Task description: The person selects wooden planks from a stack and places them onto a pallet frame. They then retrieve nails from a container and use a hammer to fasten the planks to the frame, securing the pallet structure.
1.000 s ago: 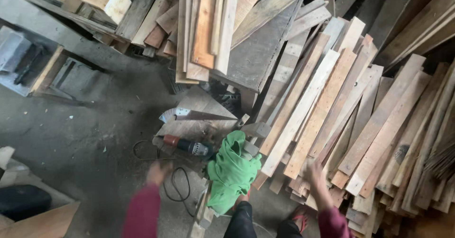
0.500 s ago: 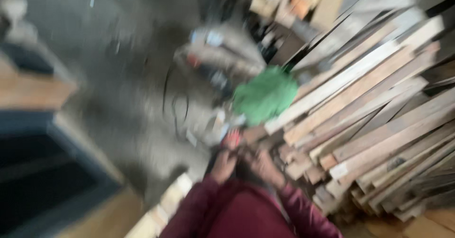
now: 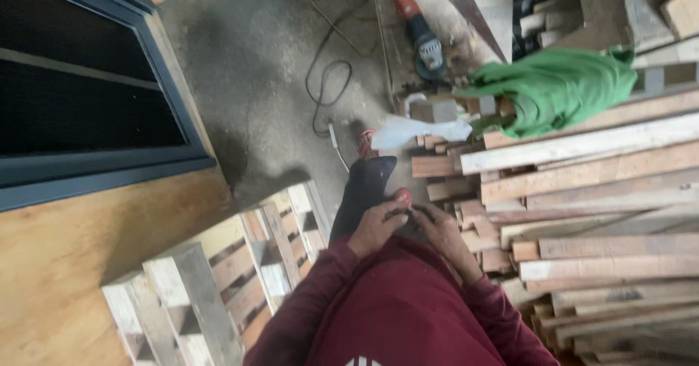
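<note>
Hands were seen together at the waist: left hand (image 3: 375, 225) with fingers curled, right hand (image 3: 445, 233) half-closed; any held item could not be told. Planks (image 3: 582, 191) were stacked beside them, a green cloth (image 3: 561, 89) and grinder (image 3: 421, 34) beyond.

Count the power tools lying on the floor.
1: an orange angle grinder on the concrete near the top, beside its coiled cord. Others may be hidden behind the planks.
</note>
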